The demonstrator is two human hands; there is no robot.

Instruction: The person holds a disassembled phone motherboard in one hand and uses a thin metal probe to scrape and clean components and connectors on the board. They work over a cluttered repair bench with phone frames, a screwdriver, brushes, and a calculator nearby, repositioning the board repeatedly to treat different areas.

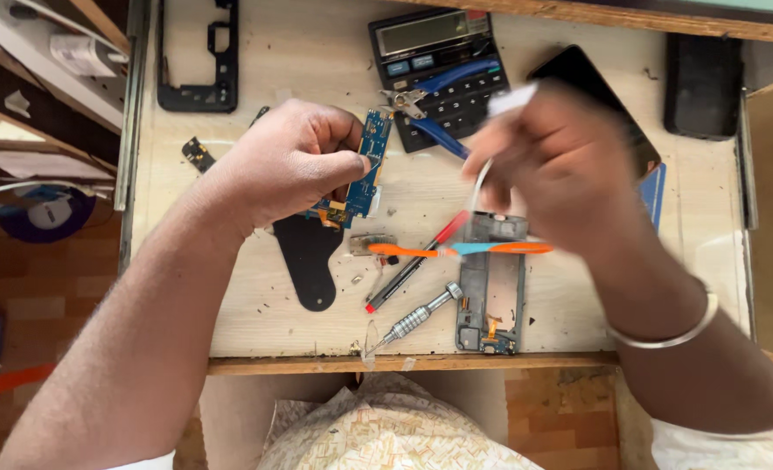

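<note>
Head view, left to right. A black phone frame point(199, 57) lies at the far left corner of the wooden work table point(256, 322). The left hand point(291, 161) is raised over the table, fingers clenched around a blue circuit board point(364, 170); the board stands nearly upright, thumb pressed to its near face. Below this hand lies a flat black paddle-shaped piece point(310, 257). Toward the table's near edge, a red-and-black pen point(408, 265) and a metal screwdriver point(421, 315) lie at a slant, side by side. An orange-and-blue tool point(456, 250) lies across the pen and the top of a grey phone chassis point(491, 287). At the far edge, a black calculator point(438, 74) carries blue-handled cutters point(438, 100) on its keys. The right hand point(560, 165) is motion-blurred, held above the chassis, pinching a thin white item point(495, 130) whose kind cannot be told; a metal bangle point(669, 335) circles the wrist. A dark phone screen point(591, 78) lies partly under this hand. A black rectangular object point(702, 83) sits at the far right.
</note>
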